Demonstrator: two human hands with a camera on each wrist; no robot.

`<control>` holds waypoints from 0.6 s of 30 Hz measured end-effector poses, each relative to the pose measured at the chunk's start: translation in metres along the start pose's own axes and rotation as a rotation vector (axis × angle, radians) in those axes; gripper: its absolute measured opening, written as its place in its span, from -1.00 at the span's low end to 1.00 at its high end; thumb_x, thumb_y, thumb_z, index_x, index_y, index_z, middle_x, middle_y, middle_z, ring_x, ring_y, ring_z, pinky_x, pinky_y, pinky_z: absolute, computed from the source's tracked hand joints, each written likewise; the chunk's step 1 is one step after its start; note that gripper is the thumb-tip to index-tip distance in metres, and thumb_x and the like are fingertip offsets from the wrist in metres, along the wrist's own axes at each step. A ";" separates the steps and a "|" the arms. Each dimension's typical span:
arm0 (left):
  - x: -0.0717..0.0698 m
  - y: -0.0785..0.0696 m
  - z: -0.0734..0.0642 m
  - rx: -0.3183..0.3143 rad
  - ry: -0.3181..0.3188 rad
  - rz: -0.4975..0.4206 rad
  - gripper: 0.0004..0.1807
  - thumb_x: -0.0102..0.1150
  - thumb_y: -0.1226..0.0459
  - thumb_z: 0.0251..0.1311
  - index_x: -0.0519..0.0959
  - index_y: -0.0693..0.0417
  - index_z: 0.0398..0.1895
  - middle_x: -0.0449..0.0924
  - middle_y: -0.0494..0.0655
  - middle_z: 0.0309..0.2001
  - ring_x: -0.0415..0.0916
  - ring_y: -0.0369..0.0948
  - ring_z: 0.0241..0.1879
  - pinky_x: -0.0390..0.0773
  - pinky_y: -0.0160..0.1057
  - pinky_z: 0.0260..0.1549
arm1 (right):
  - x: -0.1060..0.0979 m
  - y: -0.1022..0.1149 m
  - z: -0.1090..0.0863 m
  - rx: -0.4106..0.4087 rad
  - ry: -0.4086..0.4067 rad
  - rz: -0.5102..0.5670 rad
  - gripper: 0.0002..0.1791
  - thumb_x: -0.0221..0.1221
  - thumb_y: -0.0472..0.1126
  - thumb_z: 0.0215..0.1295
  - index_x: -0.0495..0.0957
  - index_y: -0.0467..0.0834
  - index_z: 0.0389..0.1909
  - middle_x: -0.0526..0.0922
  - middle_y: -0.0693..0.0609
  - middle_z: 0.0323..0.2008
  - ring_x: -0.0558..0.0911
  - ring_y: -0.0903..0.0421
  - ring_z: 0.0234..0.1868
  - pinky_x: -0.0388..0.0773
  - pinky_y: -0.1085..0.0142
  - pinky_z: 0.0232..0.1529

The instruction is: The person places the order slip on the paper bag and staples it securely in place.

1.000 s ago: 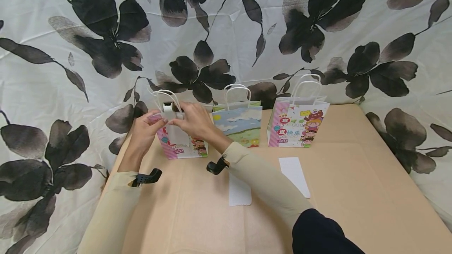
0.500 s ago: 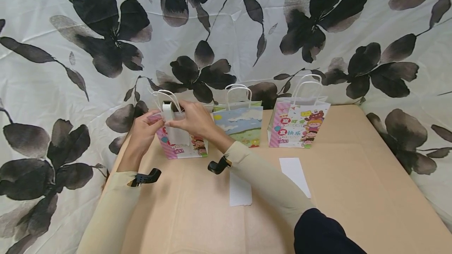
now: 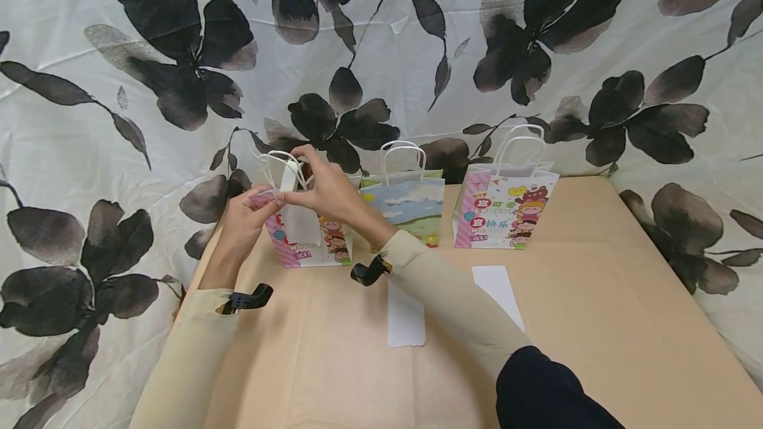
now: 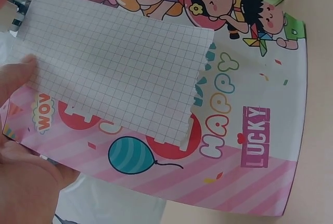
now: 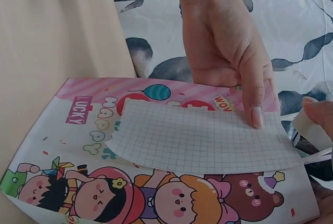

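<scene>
Right hand (image 3: pixel 329 192) has risen slightly; left hand (image 3: pixel 242 217) pinches paper (image 4: pixel 119 63).

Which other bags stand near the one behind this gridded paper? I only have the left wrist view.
Observer: Two, both to the right of the held bag: a landscape-print bag, then another pink-and-white bag.
Operator: Anything lying in front of them?
Observer: Yes, as the head view shows it, a white strip lies left of the right forearm and a second strip right of it.
Operator: And where's the right hand?
Observer: At the top of the held bag, gripping a white object, perhaps a tape roll.
</scene>
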State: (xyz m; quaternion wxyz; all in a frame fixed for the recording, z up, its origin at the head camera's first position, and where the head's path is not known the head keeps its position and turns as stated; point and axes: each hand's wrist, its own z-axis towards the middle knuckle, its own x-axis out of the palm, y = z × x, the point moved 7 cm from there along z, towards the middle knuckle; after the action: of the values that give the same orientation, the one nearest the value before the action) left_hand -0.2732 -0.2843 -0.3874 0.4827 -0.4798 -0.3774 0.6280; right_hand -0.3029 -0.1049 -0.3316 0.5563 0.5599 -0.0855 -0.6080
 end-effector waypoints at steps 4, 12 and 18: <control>0.001 -0.001 0.001 0.007 0.004 -0.009 -0.81 0.32 0.31 0.32 0.70 0.09 -0.04 0.72 -0.30 -0.20 0.59 -0.31 -0.16 0.60 -0.43 -0.20 | -0.005 0.002 0.001 0.003 -0.013 -0.014 -0.15 0.39 0.09 0.25 0.13 0.05 0.44 0.59 0.03 -0.33 0.56 0.18 -0.46 0.50 0.39 -0.44; 0.001 0.001 -0.001 -0.018 0.006 0.014 -0.80 0.31 0.26 0.34 0.69 0.09 -0.03 0.71 -0.27 -0.19 0.56 -0.28 -0.14 0.59 -0.42 -0.18 | -0.007 0.005 0.001 0.018 0.018 0.013 -0.41 0.38 0.04 0.28 0.40 -0.02 0.24 0.57 0.01 -0.11 0.61 0.20 -0.22 0.59 0.46 -0.30; 0.001 0.000 0.000 -0.027 0.018 0.042 -0.70 0.30 0.20 0.35 0.67 0.11 0.07 0.73 -0.30 -0.11 0.58 -0.27 -0.07 0.57 -0.41 -0.10 | -0.016 0.008 -0.003 0.053 0.002 -0.074 -0.44 0.40 0.03 0.22 0.43 -0.15 0.10 0.59 -0.01 -0.11 0.58 0.16 -0.20 0.55 0.45 -0.28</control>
State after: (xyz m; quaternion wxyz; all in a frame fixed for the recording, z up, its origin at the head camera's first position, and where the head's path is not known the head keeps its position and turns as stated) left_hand -0.2733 -0.2837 -0.3879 0.4663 -0.4996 -0.3712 0.6287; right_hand -0.3003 -0.0941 -0.3174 0.5187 0.5777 -0.0803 -0.6251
